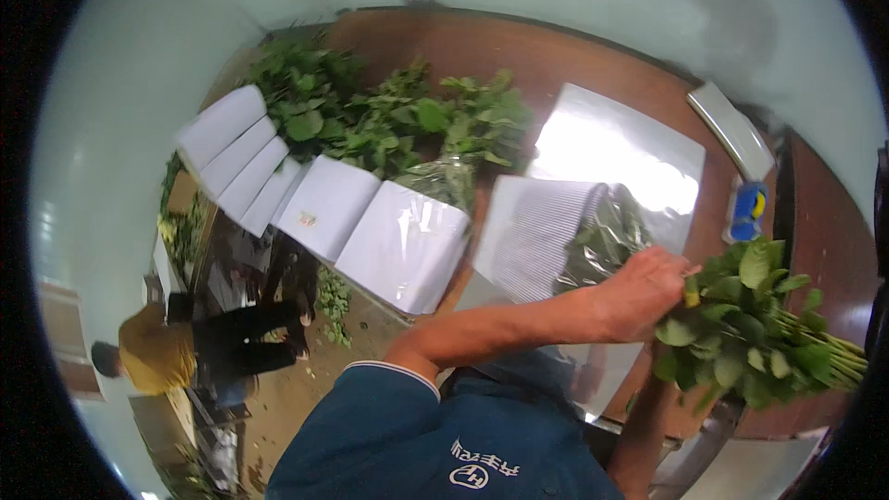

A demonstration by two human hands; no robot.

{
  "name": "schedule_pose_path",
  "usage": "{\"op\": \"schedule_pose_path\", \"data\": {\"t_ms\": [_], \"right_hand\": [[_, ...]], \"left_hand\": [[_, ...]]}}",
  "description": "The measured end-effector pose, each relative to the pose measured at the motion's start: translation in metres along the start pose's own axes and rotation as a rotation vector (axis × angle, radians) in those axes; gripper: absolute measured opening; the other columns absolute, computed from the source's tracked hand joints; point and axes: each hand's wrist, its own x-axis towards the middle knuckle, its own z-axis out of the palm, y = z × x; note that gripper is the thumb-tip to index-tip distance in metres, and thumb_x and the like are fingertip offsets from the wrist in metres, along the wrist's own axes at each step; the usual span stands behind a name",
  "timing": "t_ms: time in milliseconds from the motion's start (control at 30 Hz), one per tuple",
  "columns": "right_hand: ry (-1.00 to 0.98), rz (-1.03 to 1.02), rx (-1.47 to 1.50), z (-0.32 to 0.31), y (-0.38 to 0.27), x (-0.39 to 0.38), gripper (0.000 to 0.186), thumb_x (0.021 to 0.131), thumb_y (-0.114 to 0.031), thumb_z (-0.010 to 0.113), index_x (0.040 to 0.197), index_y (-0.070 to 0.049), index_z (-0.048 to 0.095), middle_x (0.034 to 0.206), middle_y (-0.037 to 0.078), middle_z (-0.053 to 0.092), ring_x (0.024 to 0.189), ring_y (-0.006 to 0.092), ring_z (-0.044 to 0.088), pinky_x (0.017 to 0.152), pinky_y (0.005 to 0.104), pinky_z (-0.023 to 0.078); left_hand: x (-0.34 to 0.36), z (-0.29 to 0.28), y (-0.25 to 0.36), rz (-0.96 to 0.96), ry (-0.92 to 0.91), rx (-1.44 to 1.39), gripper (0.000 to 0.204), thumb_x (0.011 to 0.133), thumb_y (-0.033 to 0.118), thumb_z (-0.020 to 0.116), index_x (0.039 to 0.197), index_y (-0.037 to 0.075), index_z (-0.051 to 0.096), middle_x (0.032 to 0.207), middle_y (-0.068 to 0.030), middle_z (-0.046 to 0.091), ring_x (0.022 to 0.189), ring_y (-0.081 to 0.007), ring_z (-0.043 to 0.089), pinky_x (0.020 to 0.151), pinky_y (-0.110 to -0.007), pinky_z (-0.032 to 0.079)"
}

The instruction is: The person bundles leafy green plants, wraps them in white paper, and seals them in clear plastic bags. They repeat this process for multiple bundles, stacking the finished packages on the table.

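Observation:
My left hand (645, 282) has its fingers curled beside a leafy green bunch (750, 319) with long stems pointing right; what they grip is too small to make out, near a yellow bit. My right forearm (639, 444) rises from the lower right, its hand hidden under those leaves. Just left of my left hand, a clear-wrapped bundle of greens (602, 236) lies on a striped white sheet (528, 236), which rests on a shiny metal plate (620, 134).
Leafy bunches (389, 120) line the wooden table (435, 37). Along its front lie white paper stacks (398, 250). A blue-and-yellow tool (745, 208) and a pale long object (727, 125) sit at right. A person in a yellow top (153, 347) is at lower left.

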Motion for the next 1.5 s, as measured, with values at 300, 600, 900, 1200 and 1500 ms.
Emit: {"op": "schedule_pose_path", "data": {"t_ms": [300,600,900,1200,1500], "right_hand": [[-0.105,-0.073,0.248,-0.060,-0.116,0.058,0.042,0.100,-0.029,0.060,0.129,0.001,0.055,0.116,0.014,0.063,0.103,0.0273,0.063,0.089,0.0408,0.050],[-0.250,-0.312,0.426,-0.067,-0.166,-0.047,0.054,0.101,-0.035,0.060,0.140,0.001,0.052,0.126,0.013,0.062,0.112,0.0257,0.062,0.096,0.0403,0.050],[-0.261,-0.274,0.618,-0.073,-0.178,-0.007,0.054,0.102,-0.036,0.059,0.141,0.000,0.052,0.128,0.013,0.062,0.114,0.0262,0.062,0.098,0.0410,0.050],[-0.398,-0.093,0.885,-0.052,-0.175,0.014,0.054,0.102,-0.037,0.057,0.141,-0.001,0.053,0.130,0.013,0.062,0.115,0.0266,0.062,0.099,0.0418,0.050],[-0.526,0.231,1.158,0.075,-0.204,0.007,0.054,0.102,-0.038,0.056,0.141,-0.001,0.053,0.131,0.014,0.062,0.116,0.0271,0.062,0.101,0.0426,0.050]], "left_hand": [[-0.018,-0.092,0.019,-0.045,0.127,-0.680,0.059,0.064,0.016,0.086,0.114,-0.002,0.063,0.098,-0.0180,0.072,0.088,-0.0264,0.071,0.080,-0.036,0.055],[-0.010,-0.044,0.063,-0.263,0.291,-0.181,0.062,0.071,0.025,0.084,0.121,-0.005,0.062,0.111,-0.0178,0.070,0.094,-0.0313,0.068,0.086,-0.042,0.053],[0.031,0.096,0.101,0.102,0.351,0.285,0.073,0.080,0.014,0.070,0.142,-0.015,0.042,0.140,-0.0350,0.050,0.128,-0.0431,0.054,0.108,-0.055,0.040],[-0.259,-0.151,0.051,-1.020,1.626,0.168,0.028,0.102,0.024,0.055,0.117,0.002,0.065,0.115,-0.0157,0.063,0.109,-0.0279,0.058,0.098,-0.044,0.046],[-0.513,-0.138,-0.135,-1.260,1.036,0.258,0.054,0.080,0.004,0.072,0.133,0.008,0.064,0.118,-0.0175,0.072,0.109,-0.0285,0.070,0.093,-0.041,0.056]]}}
